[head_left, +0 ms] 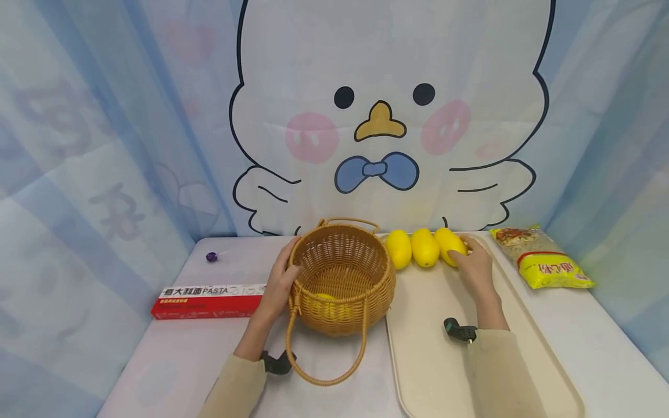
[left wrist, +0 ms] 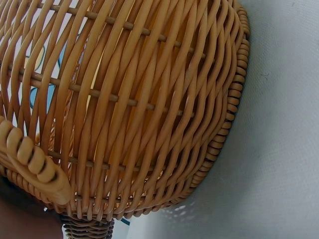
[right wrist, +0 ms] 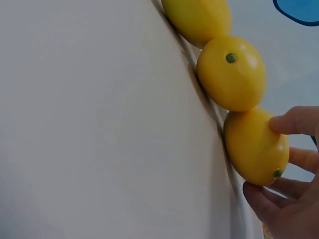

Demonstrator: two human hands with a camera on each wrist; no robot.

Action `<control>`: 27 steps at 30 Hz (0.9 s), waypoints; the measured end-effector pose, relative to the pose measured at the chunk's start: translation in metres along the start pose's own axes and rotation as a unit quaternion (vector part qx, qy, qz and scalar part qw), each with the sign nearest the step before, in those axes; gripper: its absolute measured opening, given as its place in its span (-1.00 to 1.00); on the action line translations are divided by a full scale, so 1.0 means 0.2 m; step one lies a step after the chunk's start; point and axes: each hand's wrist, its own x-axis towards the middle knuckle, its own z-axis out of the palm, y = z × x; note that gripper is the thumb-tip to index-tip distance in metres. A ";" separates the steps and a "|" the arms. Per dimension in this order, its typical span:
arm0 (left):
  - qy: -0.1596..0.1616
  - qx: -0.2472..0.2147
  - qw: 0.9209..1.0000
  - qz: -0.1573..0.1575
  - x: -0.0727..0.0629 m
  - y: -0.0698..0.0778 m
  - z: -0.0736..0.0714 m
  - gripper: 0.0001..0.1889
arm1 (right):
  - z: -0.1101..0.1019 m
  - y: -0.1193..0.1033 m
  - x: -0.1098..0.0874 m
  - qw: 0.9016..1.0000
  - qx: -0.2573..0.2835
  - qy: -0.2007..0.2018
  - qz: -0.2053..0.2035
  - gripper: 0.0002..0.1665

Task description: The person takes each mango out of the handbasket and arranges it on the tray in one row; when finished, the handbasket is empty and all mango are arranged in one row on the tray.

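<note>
My right hand (head_left: 477, 268): fingers and thumb round the rightmost lemon (head_left: 448, 245), at the far end of the cream tray (head_left: 425, 325).
My left hand (head_left: 277, 287): grips the wicker basket (head_left: 385, 284) at its left side, fingertips partly hidden.
Other two lemons (head_left: 425, 248): in line beside it, one cut off in the right wrist view.
Inside the basket: something yellow (head_left: 325, 296), mostly screened by weave.
Pasta box (head_left: 209, 302): right end out of sight.
</note>
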 end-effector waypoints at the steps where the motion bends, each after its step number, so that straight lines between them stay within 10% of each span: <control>1: -0.001 0.001 1.000 0.000 -0.01 0.02 0.00 -0.27 | 0.00 0.00 0.00 1.000 0.001 0.000 0.003 -0.19; 14: -0.005 -0.013 1.000 0.003 -0.04 0.09 -0.01 -0.29 | -0.01 0.00 -0.02 1.000 -0.013 -0.008 0.017 -0.15; 27: -0.005 -0.008 1.000 0.002 -0.04 0.09 -0.01 -0.28 | -0.04 -0.05 -0.02 0.997 -0.027 0.034 -0.061 -0.22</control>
